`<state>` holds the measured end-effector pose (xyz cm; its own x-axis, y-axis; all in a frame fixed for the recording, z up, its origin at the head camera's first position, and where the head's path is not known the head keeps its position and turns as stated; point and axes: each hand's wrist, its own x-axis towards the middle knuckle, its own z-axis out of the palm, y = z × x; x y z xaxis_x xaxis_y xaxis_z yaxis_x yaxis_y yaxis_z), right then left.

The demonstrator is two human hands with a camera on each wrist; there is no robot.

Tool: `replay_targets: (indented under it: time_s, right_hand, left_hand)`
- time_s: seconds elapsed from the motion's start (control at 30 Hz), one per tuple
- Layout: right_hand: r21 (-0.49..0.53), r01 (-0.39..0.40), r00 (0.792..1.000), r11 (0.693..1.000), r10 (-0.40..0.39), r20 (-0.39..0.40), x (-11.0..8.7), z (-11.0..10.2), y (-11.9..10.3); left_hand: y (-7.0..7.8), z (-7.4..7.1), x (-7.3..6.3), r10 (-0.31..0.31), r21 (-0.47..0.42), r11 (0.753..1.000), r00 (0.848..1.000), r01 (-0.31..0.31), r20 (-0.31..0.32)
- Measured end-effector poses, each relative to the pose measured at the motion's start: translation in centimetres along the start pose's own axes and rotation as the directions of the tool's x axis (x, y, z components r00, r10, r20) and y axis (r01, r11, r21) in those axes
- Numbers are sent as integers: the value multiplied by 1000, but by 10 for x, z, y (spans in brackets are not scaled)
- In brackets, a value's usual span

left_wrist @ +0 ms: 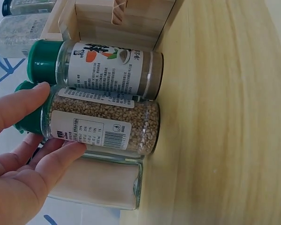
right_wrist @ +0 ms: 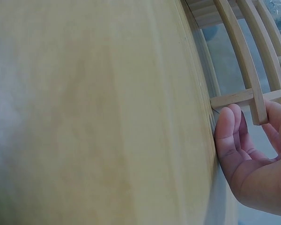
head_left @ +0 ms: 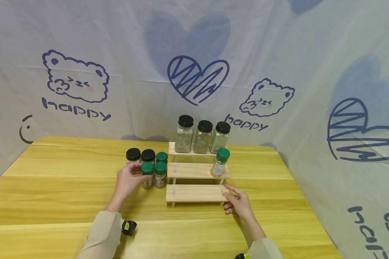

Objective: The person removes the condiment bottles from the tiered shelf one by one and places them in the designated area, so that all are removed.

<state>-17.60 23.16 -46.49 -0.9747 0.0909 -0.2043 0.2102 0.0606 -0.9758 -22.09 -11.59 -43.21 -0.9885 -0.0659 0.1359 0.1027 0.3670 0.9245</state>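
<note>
My left hand (head_left: 128,178) pinches a green-capped glass jar of sesame-like seeds (left_wrist: 103,119), thumb at its cap and fingertips along its side. This jar stands at the front left of a group on the table. Beside it is another green-capped seasoning jar (left_wrist: 107,68) with a printed label. My right hand (head_left: 239,203) grips the right end of the bottom step of a three-step wooden rack (head_left: 197,193), thumb on top and other fingers lower down by its foot. One green-capped jar (head_left: 219,163) stands at the right of the middle step.
Three black-capped square jars (head_left: 202,138) line the top step. Behind the left hand stand two black-capped jars (head_left: 148,155) and one more green-capped jar (head_left: 162,157). A printed white cloth (head_left: 133,90) hangs behind the wooden table (head_left: 68,201).
</note>
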Motion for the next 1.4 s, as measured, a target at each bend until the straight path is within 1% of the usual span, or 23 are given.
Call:
replay_targets:
  time_s: [0.23, 0.53, 0.73, 0.93, 1.03, 1.13, 1.17, 1.27, 1.37, 1.4]
  right_hand:
    - [8, -2, 1000, 1000, 2, 9, 1, -1, 2]
    - [-9, 4, 1000, 1000, -4, 8, 0, -2, 2]
    - [-8, 6, 1000, 1000, -5, 7, 1, -3, 5]
    - [-6, 3, 1000, 1000, -3, -4, 0, -1, 2]
    - [-5, 26, 1000, 1000, -26, 5, 0, -2, 4]
    - [13, 82, 996, 997, -83, 31, -2, -2, 5]
    - [30, 117, 991, 993, -119, 57, -2, -3, 6]
    - [48, 153, 985, 987, -157, 72, -4, -3, 5]
    - [34, 119, 991, 992, -121, 56, -3, -2, 4]
    - [17, 85, 996, 996, -85, 34, -2, -2, 3]
  left_hand:
    - [1, 1, 0, 5, 9, 1000, 1000, -5, 9]
    - [2, 0, -2, -10, 3, 1000, 1000, 10, 22]
    - [5, -4, -5, -21, -31, 999, 999, 22, 40]
    - [7, -8, -8, -4, -54, 999, 999, 6, 40]
    - [7, -10, -10, 7, -52, 999, 1000, -5, 25]
    - [8, -14, -12, -3, -46, 999, 1000, 4, 8]
    - [8, -15, -13, -9, -46, 999, 1000, 9, 2]
    - [10, -19, -14, -25, -36, 999, 1000, 24, -6]
    - [12, -21, -15, -25, -18, 1000, 1000, 25, -8]
    - [13, -21, -16, -25, -12, 1000, 1000, 24, -8]
